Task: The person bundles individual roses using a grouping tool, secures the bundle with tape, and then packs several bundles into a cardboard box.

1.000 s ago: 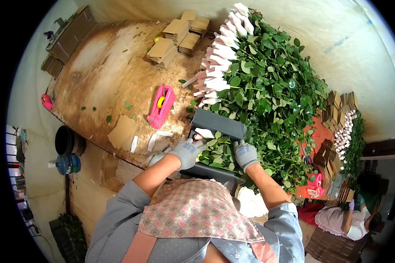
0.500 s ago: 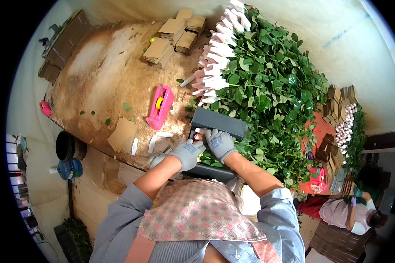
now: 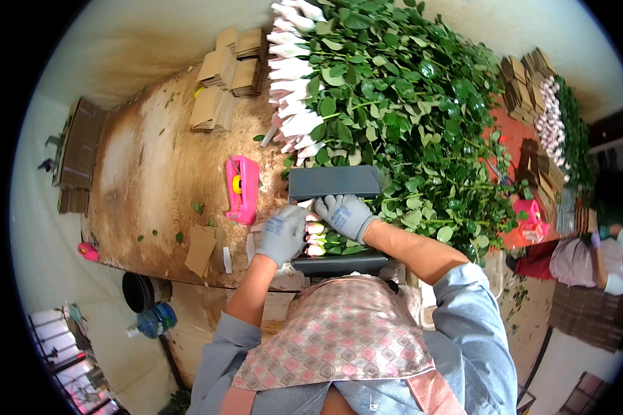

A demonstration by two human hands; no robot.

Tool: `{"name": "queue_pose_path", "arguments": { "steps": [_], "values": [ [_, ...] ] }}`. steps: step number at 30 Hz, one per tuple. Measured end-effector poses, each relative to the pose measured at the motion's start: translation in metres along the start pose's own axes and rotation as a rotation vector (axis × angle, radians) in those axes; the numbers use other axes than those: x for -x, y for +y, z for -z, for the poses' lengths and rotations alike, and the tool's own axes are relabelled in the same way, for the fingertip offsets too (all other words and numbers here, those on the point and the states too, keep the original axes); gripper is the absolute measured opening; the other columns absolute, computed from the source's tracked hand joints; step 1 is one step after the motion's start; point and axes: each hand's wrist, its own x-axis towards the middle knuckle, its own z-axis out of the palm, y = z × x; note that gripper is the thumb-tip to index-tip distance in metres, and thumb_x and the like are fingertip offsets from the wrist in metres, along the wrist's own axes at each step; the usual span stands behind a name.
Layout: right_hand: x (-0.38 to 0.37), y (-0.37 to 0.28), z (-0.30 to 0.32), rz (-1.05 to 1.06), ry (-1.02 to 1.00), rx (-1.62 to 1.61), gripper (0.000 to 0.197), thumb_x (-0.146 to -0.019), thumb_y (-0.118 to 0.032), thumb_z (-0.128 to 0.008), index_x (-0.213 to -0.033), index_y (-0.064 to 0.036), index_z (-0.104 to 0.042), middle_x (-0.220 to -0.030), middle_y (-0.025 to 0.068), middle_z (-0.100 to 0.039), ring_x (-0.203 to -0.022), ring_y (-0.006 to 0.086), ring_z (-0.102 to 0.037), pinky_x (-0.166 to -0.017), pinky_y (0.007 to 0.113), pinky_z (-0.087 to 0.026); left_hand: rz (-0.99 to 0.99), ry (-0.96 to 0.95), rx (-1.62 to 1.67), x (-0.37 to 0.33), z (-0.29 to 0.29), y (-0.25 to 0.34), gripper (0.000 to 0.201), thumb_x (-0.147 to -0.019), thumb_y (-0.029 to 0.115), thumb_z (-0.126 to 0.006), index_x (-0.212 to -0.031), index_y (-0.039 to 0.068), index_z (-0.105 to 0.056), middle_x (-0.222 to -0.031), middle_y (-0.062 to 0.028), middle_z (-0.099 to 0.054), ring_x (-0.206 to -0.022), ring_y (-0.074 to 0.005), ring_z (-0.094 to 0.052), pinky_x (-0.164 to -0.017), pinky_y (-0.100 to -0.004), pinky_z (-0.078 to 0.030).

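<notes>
Several pink rose heads [image 3: 315, 237] with green leaves lie between the walls of a black trough, its far wall [image 3: 333, 182] beyond my hands and its near wall [image 3: 340, 263] close to my apron. My gloved left hand [image 3: 282, 234] is just left of the rose heads; its fingers are smeared by motion. My gloved right hand [image 3: 344, 216] lies over the stems behind the heads, fingers stretched out and resting on them. A piece of white paper [image 3: 307, 204] shows by its fingertips. What lies under the right palm is hidden.
A pink tape dispenser [image 3: 242, 190] stands left of the trough. Brown cardboard pieces [image 3: 202, 247] lie near the table edge, with cardboard stacks [image 3: 213, 107] farther back. A big pile of leafy stems [image 3: 401, 117] with white-wrapped heads fills the right. Another person [image 3: 585, 259] works at far right.
My left hand has moved left, off the rose heads, which now show more. The right hand stays over the stems. The whole view has shifted and turned somewhat.
</notes>
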Motion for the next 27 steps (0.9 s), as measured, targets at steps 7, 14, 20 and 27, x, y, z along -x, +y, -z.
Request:
{"name": "queue_pose_path", "arguments": {
  "steps": [7, 14, 20, 27],
  "values": [
    [-0.002, -0.001, 0.005, -0.008, -0.045, 0.048, 0.025, -0.093, -0.020, -0.056, -0.112, -0.0036, -0.055, -0.085, 0.0103, -0.062, -0.065, 0.0259, -0.067, -0.054, 0.039, -0.054, 0.095, -0.186, -0.642, -0.019, -0.022, -0.001, 0.029, -0.091, 0.019, -0.057, -0.119, 0.010, -0.055, -0.095, -0.0095, -0.069, -0.085, -0.0274, -0.072, -0.071, -0.0430, -0.056],
    [-0.001, 0.001, 0.001, -0.013, -0.067, 0.098, 0.021, -0.091, -0.017, -0.056, -0.107, -0.0037, -0.056, -0.085, 0.0101, -0.062, -0.065, 0.0258, -0.067, -0.054, 0.040, -0.054, 0.062, -0.159, -0.719, -0.023, -0.021, 0.007, 0.014, -0.090, 0.016, -0.058, -0.102, 0.010, -0.058, -0.090, -0.0082, -0.067, -0.081, -0.0260, -0.073, -0.065, -0.0436, -0.057],
    [0.000, 0.003, 0.009, -0.039, -0.042, 0.020, 0.021, -0.092, -0.017, -0.056, -0.109, -0.0035, -0.057, -0.084, 0.0099, -0.062, -0.066, 0.0257, -0.067, -0.055, 0.040, -0.055, 0.084, -0.146, -0.733, -0.009, -0.004, 0.007, 0.012, -0.090, 0.015, -0.056, -0.100, 0.010, -0.060, -0.088, -0.0081, -0.069, -0.078, -0.0265, -0.073, -0.063, -0.0447, -0.057],
    [0.003, 0.006, 0.003, 0.010, -0.079, 0.089, 0.035, -0.094, -0.018, -0.053, -0.126, -0.0046, -0.056, -0.092, 0.0125, -0.064, -0.075, 0.0285, -0.068, -0.064, 0.043, -0.054, 0.274, -0.464, -0.793, 0.010, 0.045, -0.027, 0.023, -0.087, 0.015, -0.061, -0.107, 0.011, -0.071, -0.091, -0.0048, -0.072, -0.085, -0.0257, -0.072, -0.070, -0.0449, -0.056]
  ]
}}
